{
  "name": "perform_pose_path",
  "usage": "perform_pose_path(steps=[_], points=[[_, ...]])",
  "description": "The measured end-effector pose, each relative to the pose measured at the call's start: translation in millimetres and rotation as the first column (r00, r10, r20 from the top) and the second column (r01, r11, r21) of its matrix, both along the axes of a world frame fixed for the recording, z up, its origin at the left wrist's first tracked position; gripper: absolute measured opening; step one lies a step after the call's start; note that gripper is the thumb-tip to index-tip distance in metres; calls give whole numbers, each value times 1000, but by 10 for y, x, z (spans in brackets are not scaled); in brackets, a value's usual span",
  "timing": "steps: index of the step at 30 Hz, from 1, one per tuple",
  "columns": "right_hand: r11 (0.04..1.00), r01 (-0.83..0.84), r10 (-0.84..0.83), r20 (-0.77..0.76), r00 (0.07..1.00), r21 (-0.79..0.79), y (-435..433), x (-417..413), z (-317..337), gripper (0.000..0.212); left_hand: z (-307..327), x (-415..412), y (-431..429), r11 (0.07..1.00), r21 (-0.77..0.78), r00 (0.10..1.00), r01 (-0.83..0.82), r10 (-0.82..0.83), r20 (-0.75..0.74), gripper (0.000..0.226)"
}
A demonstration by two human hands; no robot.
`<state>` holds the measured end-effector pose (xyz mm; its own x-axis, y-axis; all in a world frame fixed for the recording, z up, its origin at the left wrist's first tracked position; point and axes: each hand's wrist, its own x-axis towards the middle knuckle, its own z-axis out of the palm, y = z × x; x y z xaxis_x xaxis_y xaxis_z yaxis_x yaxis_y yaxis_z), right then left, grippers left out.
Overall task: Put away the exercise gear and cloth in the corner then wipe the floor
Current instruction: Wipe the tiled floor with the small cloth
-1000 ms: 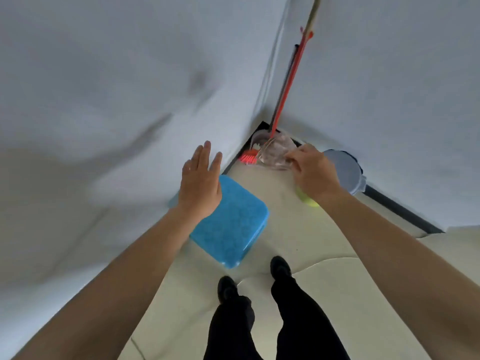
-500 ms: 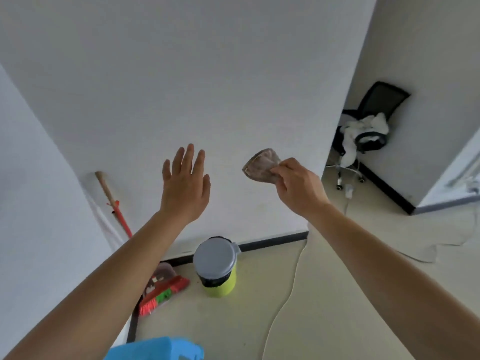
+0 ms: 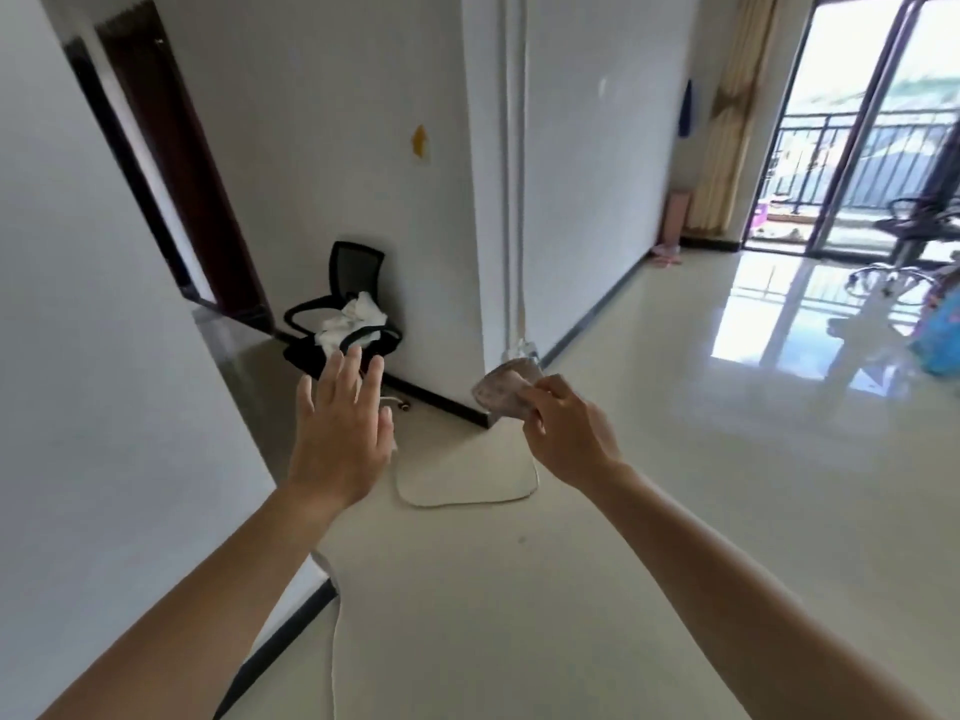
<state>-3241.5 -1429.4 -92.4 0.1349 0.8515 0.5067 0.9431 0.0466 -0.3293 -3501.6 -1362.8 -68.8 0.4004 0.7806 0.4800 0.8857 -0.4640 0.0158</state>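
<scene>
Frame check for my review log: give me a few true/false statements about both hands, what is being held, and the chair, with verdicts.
1. The right hand pinches a crumpled rag. True.
2. The left hand grips a broom handle. False: it holds nothing, and its fingers are straight and spread.
3. A black office chair stands by the wall with white fabric on its seat. True.
4. The rag is pressed flat against the floor. False: it is held up in the air, above the floor.
5. A white cable lies on the floor. True.
</scene>
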Motion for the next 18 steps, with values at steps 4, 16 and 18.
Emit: perform_pose_path(steps=[4, 16, 18], points=[[989, 145, -145, -6, 989, -9, 306, 960, -185, 33, -166, 1123, 628, 989, -11, 989, 146, -147, -7, 62], [869, 487, -479, 97, 873, -89, 1720, 3531, -419, 41, -500, 4266, 2900, 859, -55, 861, 509, -509, 24, 59], [835, 548, -542, 102, 834, -50, 1838, 3983, -308, 35, -408, 4802, 3149, 839, -74, 842, 539, -539, 14, 61]])
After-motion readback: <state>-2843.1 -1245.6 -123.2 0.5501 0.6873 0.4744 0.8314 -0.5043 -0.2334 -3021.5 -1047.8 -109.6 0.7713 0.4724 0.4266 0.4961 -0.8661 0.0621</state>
